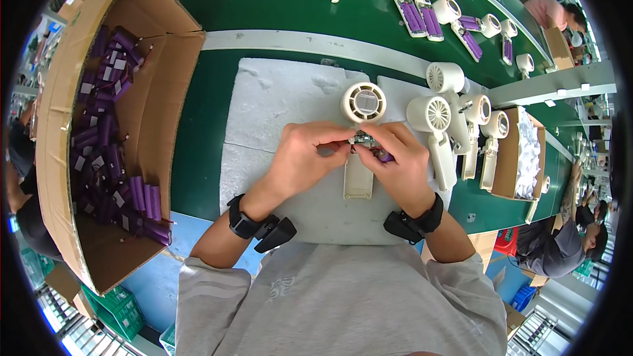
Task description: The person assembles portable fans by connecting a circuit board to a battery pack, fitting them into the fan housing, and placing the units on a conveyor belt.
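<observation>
A white handheld fan [364, 102] lies on the foam pad in front of me, with its round head away from me. Its opened handle shell [358, 181] points toward me. Above the handle, my left hand [310, 155] pinches the edge of a small green circuit board [360, 137] between thumb and fingers. My right hand [400, 158] is closed at the board's other side, its fingertips close to the left ones. A purple battery [384, 156] pokes out under the right fingers, partly hidden. Thin wires show between the hands.
On the left stands a cardboard box [155, 86] of purple batteries [109, 125]. Several white fans [437, 115] lie right of the foam pad [264, 102]. Fans with batteries [412, 16] line the green table's far side. A box of white pieces [527, 155] sits farther right.
</observation>
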A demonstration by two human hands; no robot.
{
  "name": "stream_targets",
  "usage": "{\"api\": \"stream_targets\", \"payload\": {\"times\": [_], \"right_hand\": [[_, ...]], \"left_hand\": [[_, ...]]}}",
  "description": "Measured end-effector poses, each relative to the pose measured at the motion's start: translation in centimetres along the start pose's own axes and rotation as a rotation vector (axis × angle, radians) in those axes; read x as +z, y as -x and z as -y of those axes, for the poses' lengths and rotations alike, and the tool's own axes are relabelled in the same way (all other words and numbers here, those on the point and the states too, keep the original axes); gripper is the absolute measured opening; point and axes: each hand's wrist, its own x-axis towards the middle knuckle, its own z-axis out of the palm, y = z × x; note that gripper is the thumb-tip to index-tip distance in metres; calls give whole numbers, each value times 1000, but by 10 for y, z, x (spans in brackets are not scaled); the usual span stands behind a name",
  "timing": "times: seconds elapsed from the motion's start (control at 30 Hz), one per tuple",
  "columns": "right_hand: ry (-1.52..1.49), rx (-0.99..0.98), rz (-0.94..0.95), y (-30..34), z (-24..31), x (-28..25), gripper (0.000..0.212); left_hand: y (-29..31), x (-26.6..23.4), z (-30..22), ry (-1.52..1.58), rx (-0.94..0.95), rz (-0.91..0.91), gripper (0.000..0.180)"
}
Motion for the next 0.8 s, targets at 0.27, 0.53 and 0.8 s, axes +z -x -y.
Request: {"api": "stream_targets", "payload": {"times": [0.27,0.53,0.8], "right_hand": [[-53,62,-15,4,-3,3,35],[-41,53,3,-2,-3,-3,32],[-7,174,77,10,7,-9,25]], "left_hand": [[-6,1,-1,-168,111,-6,23],[-4,1,1,-109,57,28,26],[-6,-5,-3,89,-167,184,40]]}}
